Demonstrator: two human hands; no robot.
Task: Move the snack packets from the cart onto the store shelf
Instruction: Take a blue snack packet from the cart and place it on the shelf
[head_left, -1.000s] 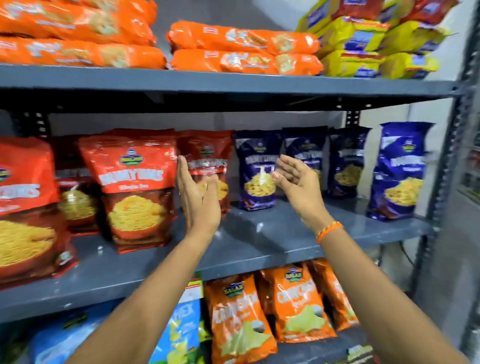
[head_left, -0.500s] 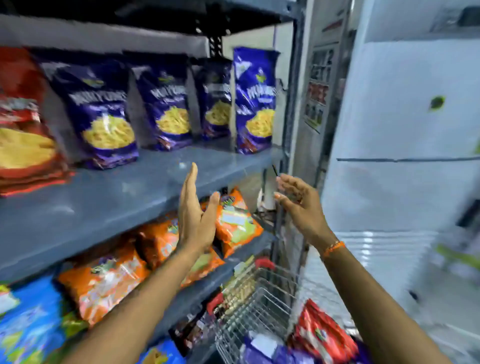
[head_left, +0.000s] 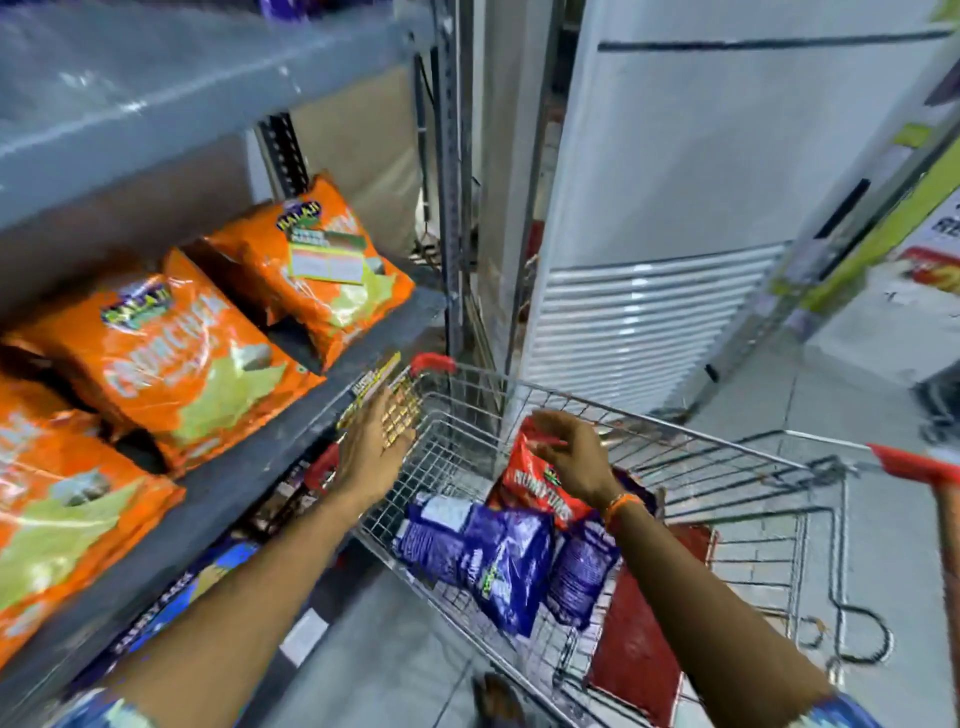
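Store aisle, grey shelf (head_left: 249, 483) at your 9 o'clock, wire cart (head_left: 691, 457) at 3 o'clock. Your right hand (head_left: 569, 454) hovers with fingers spread and empty, just above a red packet (head_left: 535, 486) in the cart. Your left hand (head_left: 376, 449) is flat, empty, over the cart's near corner. Blue packets (head_left: 483, 556) lie at 6 o'clock of the red one. Orange bags (head_left: 171, 358) sit on the shelf.

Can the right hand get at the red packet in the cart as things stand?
Probably yes. The right hand hovers open just over the red packet, which stands on top in the cart, nothing between them.
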